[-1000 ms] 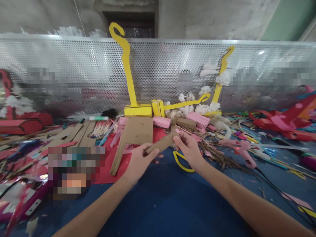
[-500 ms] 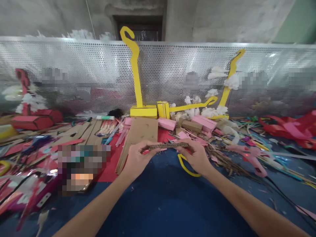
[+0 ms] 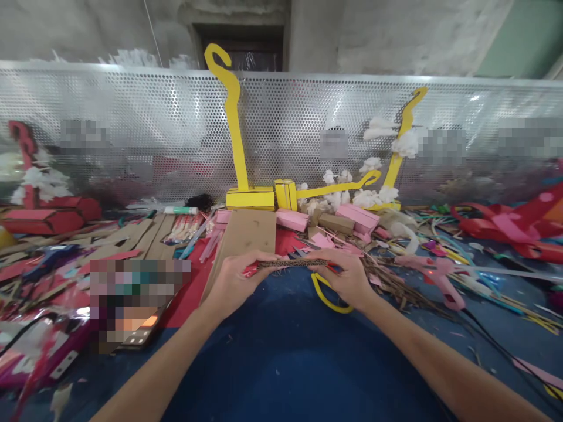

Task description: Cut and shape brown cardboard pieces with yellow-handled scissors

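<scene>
A narrow piece of corrugated cardboard is held edge-on above the blue table, its fluted edge facing me. My left hand pinches its left end and my right hand pinches its right end. Small bits of red show beside the fingers of both hands. Just below my right hand lies a yellow ring-shaped handle. Behind my left hand is a flat brown cardboard sheet on red paper.
Yellow hooked cardboard shapes stand against a perforated metal panel. A pink glue gun with a black cord lies right. Pink boxes, scraps and sticks cover the back. At left are a blue tool and a red cardboard form.
The view has shifted slightly, so the background sits further left. Both hands still hold the cardboard strip, which now shows bits of red at its ends.
</scene>
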`<state>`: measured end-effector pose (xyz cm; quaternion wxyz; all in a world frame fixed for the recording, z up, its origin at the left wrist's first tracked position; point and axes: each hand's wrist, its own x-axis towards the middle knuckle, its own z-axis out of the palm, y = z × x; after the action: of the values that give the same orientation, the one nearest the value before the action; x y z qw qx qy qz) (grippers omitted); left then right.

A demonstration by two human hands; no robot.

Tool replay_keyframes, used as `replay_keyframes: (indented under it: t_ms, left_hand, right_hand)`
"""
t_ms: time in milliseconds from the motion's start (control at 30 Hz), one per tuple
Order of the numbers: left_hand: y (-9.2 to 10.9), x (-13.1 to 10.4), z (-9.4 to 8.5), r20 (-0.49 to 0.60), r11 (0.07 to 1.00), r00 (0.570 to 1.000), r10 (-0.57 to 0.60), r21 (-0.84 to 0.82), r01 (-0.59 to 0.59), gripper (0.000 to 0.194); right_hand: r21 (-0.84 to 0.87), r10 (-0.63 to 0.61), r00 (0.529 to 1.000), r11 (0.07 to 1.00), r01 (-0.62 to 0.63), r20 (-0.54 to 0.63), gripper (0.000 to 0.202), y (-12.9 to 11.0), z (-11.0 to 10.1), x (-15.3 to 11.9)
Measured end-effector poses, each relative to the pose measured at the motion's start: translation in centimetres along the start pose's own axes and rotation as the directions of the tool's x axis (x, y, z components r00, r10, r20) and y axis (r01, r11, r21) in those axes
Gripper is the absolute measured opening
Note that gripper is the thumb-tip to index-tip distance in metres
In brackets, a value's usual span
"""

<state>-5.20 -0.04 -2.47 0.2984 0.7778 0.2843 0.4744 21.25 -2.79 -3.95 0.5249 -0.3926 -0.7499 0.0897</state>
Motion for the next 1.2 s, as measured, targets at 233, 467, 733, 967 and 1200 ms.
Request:
replay_keyframes:
  t_ms: [233, 467, 733, 967, 1200]
  left_hand:
    - [0.2, 0.0, 0.2, -0.003, 0.999, 0.999, -0.046, 0.009, 0.046, 0.021]
    - [-1.1, 0.0, 0.2, -0.024, 0.993, 0.993, -0.118, -0.008, 0.117, 0.024]
    - [-2.3, 0.2, 0.2, 0.016, 0.977, 0.978, -0.209, 0.041, 0.208, 0.027]
    - [-1.4, 0.2, 0.4, 0.174, 0.968, 0.953, -0.249, 0.08, 0.239, 0.026]
    - [0.3, 0.0, 1.0, 0.388, 0.915, 0.87, -0.304, -0.136, 0.38, 0.033]
  right_hand:
    - [0.003, 0.041, 0.998, 0.999, -0.041, 0.041, 0.012, -0.2, -0.1, 0.2]
    - [0.026, 0.109, 0.992, 0.994, -0.11, 0.062, 0.015, -0.2, 0.0, 0.1]
    - [0.041, 0.135, 0.988, 0.99, -0.138, 0.08, 0.022, -0.7, 0.1, 0.3]
    - [0.097, 0.185, 0.982, 0.977, -0.189, 0.043, 0.039, -0.7, 0.5, 0.0]
    - [0.29, 0.285, 0.956, 0.911, -0.292, 0.069, 0.041, -1.2, 1.3, 0.2]
